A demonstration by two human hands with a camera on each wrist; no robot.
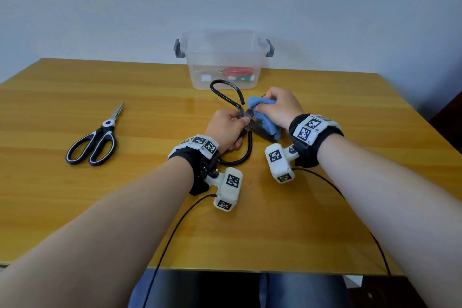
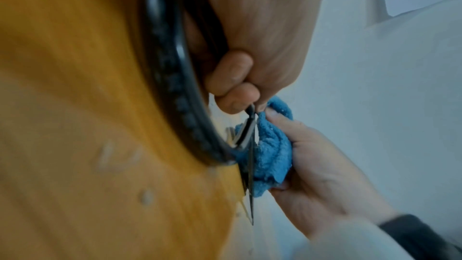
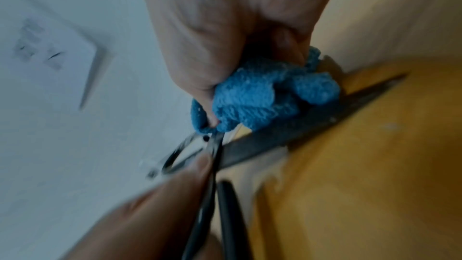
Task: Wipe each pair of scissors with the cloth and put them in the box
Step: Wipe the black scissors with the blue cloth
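the left hand (image 1: 226, 130) pinches the black scissors (image 1: 226, 96) near the pivot, its fingers (image 2: 231, 74) curled tight against the metal, holding the pair just above the desk (image 1: 100, 207) with the big loop handles spread and the blades open. the right hand (image 1: 277, 107) has its fingers curled round the blue cloth (image 1: 261, 104), bunched and pressed onto one blade close to the pivot; in the right wrist view the blade runs on past the cloth toward its tip, so the wipe of this pair looks partly done at most. the clear box (image 1: 222, 62) stands at the far edge of the desk, and a red-handled pair (image 1: 236, 71) already lies inside it, which suggests one pair is finished. the black-and-white scissors (image 1: 96, 139) lie closed on the desk well to the left, untouched by either hand. by this reading, the black pair is yet to be boxed, and the black-and-white pair is yet to be wiped and boxed.
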